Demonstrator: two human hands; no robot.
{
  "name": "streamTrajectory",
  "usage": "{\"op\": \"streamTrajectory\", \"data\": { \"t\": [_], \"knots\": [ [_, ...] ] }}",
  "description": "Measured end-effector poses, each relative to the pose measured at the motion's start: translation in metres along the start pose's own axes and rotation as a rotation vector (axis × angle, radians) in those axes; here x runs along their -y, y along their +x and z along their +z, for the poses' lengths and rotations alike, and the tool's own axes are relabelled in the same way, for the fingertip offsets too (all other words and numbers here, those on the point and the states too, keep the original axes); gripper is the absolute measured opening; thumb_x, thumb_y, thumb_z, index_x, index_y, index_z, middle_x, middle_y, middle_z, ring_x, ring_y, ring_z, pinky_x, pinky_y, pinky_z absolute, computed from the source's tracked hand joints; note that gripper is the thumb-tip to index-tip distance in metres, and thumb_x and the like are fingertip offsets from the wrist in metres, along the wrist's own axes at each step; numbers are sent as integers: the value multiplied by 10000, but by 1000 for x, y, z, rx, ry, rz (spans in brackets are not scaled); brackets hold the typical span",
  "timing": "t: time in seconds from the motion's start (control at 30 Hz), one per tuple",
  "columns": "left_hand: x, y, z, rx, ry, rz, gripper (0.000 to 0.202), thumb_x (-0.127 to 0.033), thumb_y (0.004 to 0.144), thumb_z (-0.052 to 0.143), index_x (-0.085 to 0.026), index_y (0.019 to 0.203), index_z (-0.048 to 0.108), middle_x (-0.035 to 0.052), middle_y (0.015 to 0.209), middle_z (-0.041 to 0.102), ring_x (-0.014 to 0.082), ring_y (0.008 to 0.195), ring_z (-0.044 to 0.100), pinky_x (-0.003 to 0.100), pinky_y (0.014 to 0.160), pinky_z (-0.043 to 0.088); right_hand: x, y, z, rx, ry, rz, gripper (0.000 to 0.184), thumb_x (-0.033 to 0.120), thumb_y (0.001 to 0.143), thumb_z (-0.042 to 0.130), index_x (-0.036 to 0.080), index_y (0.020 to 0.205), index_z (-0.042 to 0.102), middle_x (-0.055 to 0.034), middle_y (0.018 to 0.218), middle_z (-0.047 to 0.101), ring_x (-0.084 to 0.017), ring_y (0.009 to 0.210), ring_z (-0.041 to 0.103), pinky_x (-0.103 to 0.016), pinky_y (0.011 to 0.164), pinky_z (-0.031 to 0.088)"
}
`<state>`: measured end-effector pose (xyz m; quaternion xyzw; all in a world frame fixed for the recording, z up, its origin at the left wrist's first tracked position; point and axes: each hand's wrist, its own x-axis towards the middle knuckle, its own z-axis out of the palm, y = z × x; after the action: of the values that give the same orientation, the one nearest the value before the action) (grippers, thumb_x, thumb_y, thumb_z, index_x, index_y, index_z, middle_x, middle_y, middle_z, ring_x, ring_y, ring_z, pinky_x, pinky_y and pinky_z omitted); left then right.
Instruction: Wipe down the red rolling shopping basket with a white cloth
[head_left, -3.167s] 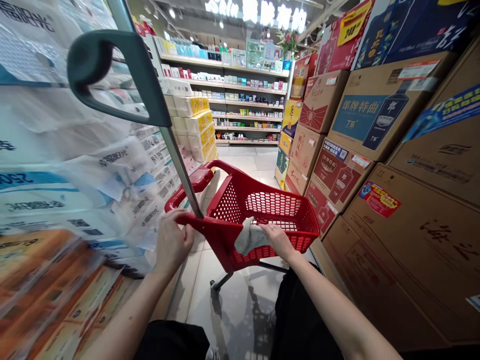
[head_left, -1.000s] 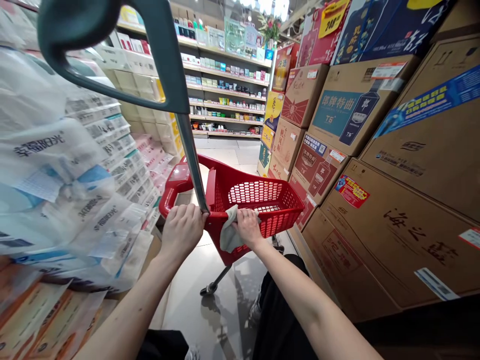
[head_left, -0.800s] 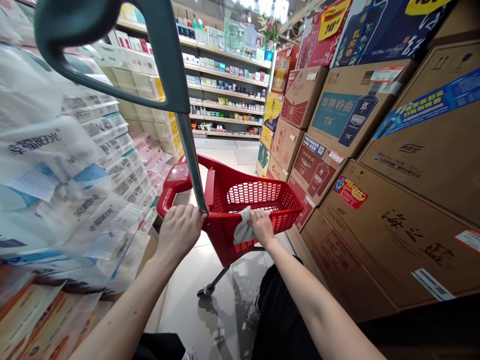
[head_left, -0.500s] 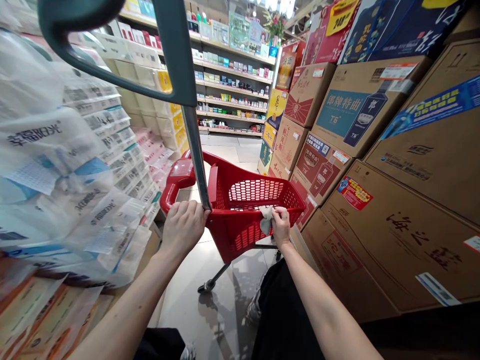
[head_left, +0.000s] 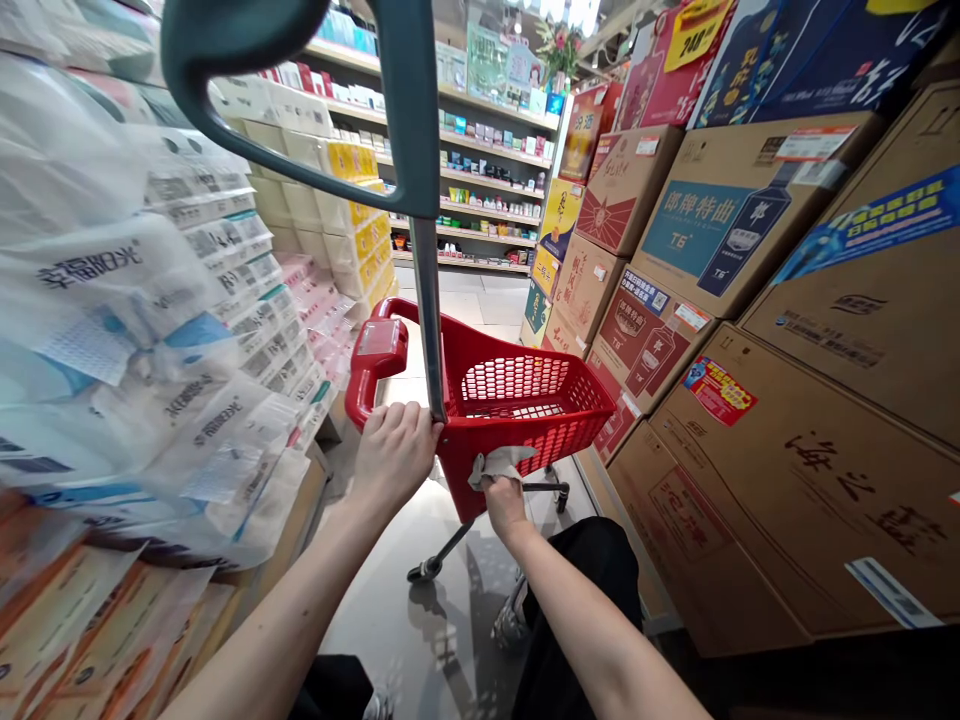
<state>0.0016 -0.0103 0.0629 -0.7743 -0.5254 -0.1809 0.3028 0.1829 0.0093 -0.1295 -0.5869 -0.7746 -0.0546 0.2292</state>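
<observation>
A red plastic shopping cart point(head_left: 559, 440) stands in the aisle, with a slotted basket, a metal pole point(head_left: 427, 310) and a grey loop handle point(head_left: 411, 120) at the top. My left hand point(head_left: 394, 450) is closed around the cart's red rim beside the foot of the pole. Against the basket's near side wall, my right hand point(head_left: 504, 500) presses a crumpled whitish cloth point(head_left: 501, 464). The fingers of that hand are partly hidden by the cloth. Inside the basket I see only its slotted walls and floor.
Cardboard cartons point(head_left: 750, 440) are stacked close on the right. Plastic-wrapped tissue packs point(head_left: 150, 300) pile up on the left, with flat packs point(head_left: 97, 620) below them. Shelves of small goods point(head_left: 487, 170) line the far end. A cart wheel point(head_left: 424, 570) rests on the tiled floor.
My right hand has moved with the cloth from the basket's rim down and left onto its side wall. The cart appears slightly farther right in view. My left hand keeps its hold.
</observation>
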Motion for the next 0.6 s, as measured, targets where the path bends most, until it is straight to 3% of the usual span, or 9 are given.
{"op": "streamTrajectory", "data": {
  "t": [0.13, 0.3, 0.47, 0.6],
  "knots": [
    [-2, 0, -1, 7, 4, -3, 288, -319, 922, 342, -142, 853, 559, 117, 814, 543, 269, 833, 473, 415, 812, 328, 9, -4, 9, 31, -53, 15, 344, 158, 894, 457, 212, 1189, 625, -127, 1100, 651, -255, 1081, 561, -404, 1006, 378],
    [-1, -2, -5, -17, -43, -6, 290, -310, 921, 333, -146, 855, 562, 121, 805, 547, 275, 828, 474, 427, 807, 321, 9, -6, 6, 20, 5, 25, 402, 89, 837, 489, 196, 1208, 599, -157, 1075, 649, -268, 1001, 604, -409, 914, 445],
    [1, -4, -7, -43, -9, 11, 275, -300, 916, 345, -156, 829, 562, 114, 793, 545, 265, 811, 474, 426, 796, 318, 16, 6, -11, 3, 405, 210, 224, 130, 796, 504, 149, 945, 671, -97, 857, 677, -214, 802, 633, -301, 740, 482],
    [4, -6, -8, -39, 47, 24, 263, -293, 913, 357, -150, 835, 563, 116, 799, 541, 267, 812, 473, 421, 788, 323, 29, 30, -43, -124, 628, 299, 179, 250, 825, 507, 172, 822, 669, -66, 822, 675, -192, 798, 615, -273, 734, 474]
  ]
}}
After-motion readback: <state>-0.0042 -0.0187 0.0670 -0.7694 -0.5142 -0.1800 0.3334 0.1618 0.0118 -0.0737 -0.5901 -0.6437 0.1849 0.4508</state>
